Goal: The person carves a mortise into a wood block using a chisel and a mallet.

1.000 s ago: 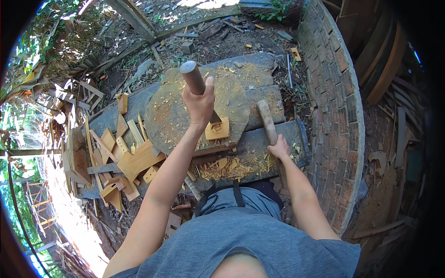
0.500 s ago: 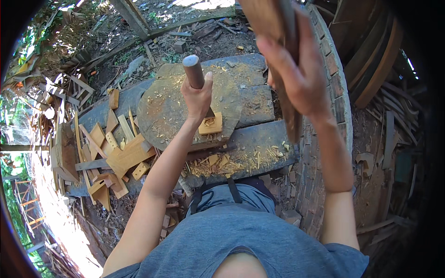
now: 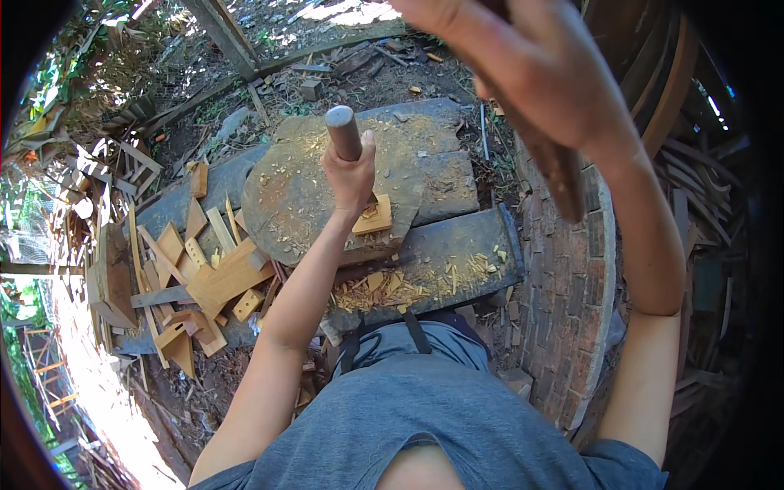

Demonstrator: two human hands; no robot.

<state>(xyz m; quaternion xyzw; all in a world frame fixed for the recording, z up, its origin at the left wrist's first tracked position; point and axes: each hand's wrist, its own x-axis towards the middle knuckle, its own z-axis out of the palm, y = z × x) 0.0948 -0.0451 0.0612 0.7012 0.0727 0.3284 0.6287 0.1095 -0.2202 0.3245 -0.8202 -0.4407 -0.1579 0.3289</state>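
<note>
**Left hand (image 3: 351,177) on chisel (image 3: 344,137), right hand (image 3: 551,77) up with wooden club (image 3: 557,175)**

Left: fist closed round the chisel's cylindrical handle, thumb up along it, pale butt end facing the camera. Blade runs down to a small yellowish wood block (image 3: 374,220); exact tip contact hidden by hand and chips. Block sits near the close edge of a round wooden slab (image 3: 282,196), loose shavings on its top.

Right: holding the club high at upper right, well apart from chisel. Slightly blurred, cropped at top edge; finger wrap mostly hidden. Club's lower end hangs in front of the brick wall (image 3: 563,278).

Slab rests on a dark plank surface (image 3: 425,241). Wood chips (image 3: 384,287) piled on it, on the person's side of the slab. Left of slab: heap of offcuts (image 3: 229,276), including a small drilled block (image 3: 248,305) with holes in its face.
</note>
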